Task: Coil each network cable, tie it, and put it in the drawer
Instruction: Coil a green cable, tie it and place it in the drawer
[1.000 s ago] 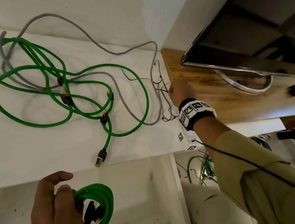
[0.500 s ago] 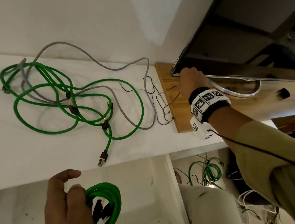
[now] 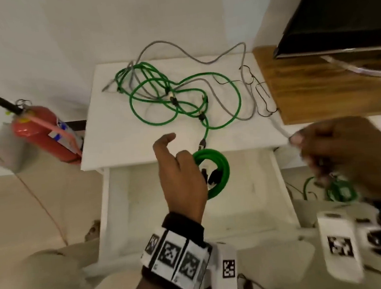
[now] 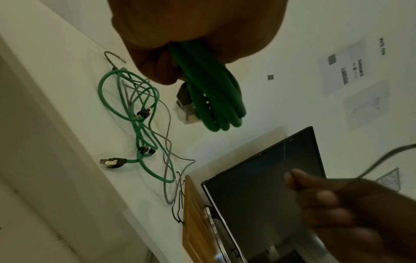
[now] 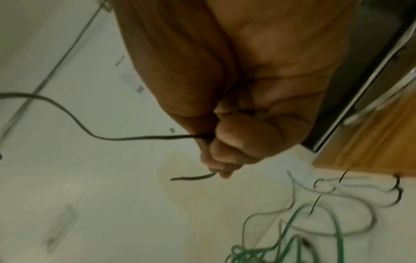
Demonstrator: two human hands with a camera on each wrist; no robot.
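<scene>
My left hand [image 3: 180,175] grips a coiled green network cable [image 3: 217,172] above the open white drawer [image 3: 280,182]; the thumb sticks out. The left wrist view shows the coil [image 4: 213,99] bunched in the fingers, with a black plug beside it. My right hand [image 3: 337,152], blurred, is at the drawer's right and pinches a thin dark wire tie [image 5: 135,137] whose short end pokes past the fingertips. Loose green cables [image 3: 181,99] and a grey cable [image 3: 200,60] lie tangled on the white tabletop [image 3: 115,139]. More black wire ties [image 3: 261,92] lie beside the tangle.
A dark monitor [image 3: 334,12] stands on a wooden board [image 3: 318,91] at the right of the tabletop. A red fire extinguisher [image 3: 43,132] lies on the floor to the left. Another green cable bundle [image 3: 338,191] lies low at the right, behind my right hand.
My right hand has come back from the wooden board under the monitor towards me, now holding a wire tie. The left hand has lifted the green coil. The view has pulled back.
</scene>
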